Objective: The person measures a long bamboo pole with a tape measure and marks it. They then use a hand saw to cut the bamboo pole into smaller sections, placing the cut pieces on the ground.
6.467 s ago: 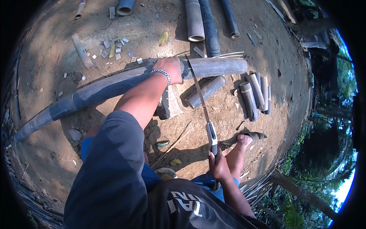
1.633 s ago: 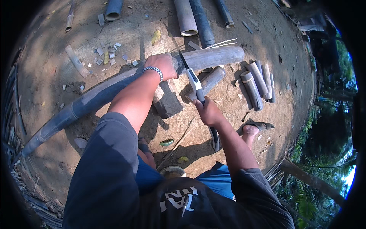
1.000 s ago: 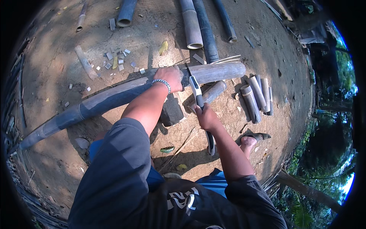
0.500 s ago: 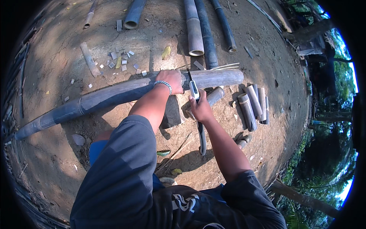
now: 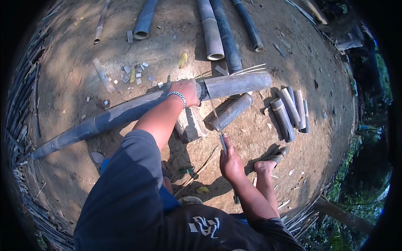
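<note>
A long bamboo pole [image 5: 130, 112] lies slantwise across the ground in front of me, its right part resting over a wooden block [image 5: 190, 125]. My left hand [image 5: 185, 93], with a chain bracelet at the wrist, is wrapped over the top of the pole. Closed round the handle of a handsaw [image 5: 215, 110] is my right hand [image 5: 233, 163], drawn back near my body. The thin blade runs across the pole just right of my left hand. A short bamboo section [image 5: 233, 111] lies on the ground beneath the pole's right end.
Several cut bamboo sections [image 5: 289, 109] lie together at the right. Longer bamboo poles [image 5: 209, 29] point toward me from the far side. Small square offcuts [image 5: 126, 69] are scattered beyond the pole, and more bamboo [image 5: 25, 96] is piled along the left edge.
My right hand has pulled the saw back toward my body, so more blade shows on the near side of the pole. My left hand keeps its hold on the pole.
</note>
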Tool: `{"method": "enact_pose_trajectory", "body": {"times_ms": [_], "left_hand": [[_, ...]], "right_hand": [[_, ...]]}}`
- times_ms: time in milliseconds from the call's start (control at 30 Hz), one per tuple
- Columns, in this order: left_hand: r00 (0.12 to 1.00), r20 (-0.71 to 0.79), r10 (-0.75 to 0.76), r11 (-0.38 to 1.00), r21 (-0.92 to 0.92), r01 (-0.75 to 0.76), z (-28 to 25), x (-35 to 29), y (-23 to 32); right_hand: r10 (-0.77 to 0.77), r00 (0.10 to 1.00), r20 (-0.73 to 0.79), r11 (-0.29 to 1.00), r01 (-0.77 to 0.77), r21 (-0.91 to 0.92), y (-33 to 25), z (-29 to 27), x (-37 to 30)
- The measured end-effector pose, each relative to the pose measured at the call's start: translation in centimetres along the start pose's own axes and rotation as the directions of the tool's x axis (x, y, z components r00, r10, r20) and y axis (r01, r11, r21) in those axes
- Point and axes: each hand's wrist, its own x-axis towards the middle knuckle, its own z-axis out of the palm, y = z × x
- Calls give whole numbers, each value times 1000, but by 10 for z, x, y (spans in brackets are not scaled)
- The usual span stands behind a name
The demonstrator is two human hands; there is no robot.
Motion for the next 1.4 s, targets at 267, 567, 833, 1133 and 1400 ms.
{"method": "enact_pose_trajectory", "body": {"times_ms": [267, 567, 833, 1133, 1400], "left_hand": [[986, 166, -31, 999, -16, 35, -17, 19, 3], [984, 178, 5, 999, -49, 4, -19, 18, 8], [989, 146, 21, 998, -57, -13, -20, 25, -17], [991, 135, 16, 998, -65, -7, -17, 20, -21], [989, 127, 79, 996, -37, -75, -24, 31, -9]], "right_hand": [[-17, 999, 31, 999, 16, 33, -70, -26, 157], [-26, 999, 20, 1000, 25, 10, -53, -35, 139], [-126, 985, -114, 990, 133, 52, -28, -27, 25], [-22, 999, 49, 999, 23, -26, -35, -38, 58], [27, 997, 73, 994, -19, -111, -81, -49, 157]]}}
